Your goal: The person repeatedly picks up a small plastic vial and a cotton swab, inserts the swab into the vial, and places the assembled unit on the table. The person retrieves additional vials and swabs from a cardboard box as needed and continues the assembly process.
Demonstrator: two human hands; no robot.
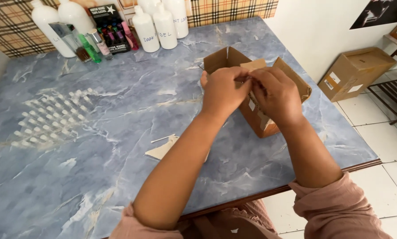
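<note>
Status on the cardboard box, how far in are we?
Done: the cardboard box is on the blue marble table with its flaps up, and a torn paper scrap lies beside it. In hand: left hand and right hand meet at the box's open top, pinching something small I cannot identify. Left: box contents are hidden; the rows of small clear vials sit untouched.

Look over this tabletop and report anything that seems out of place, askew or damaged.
The open cardboard box under the left hand and right hand sits tilted. A torn cardboard scrap lies loose on the marble-patterned table. Nothing looks spilled.
</note>
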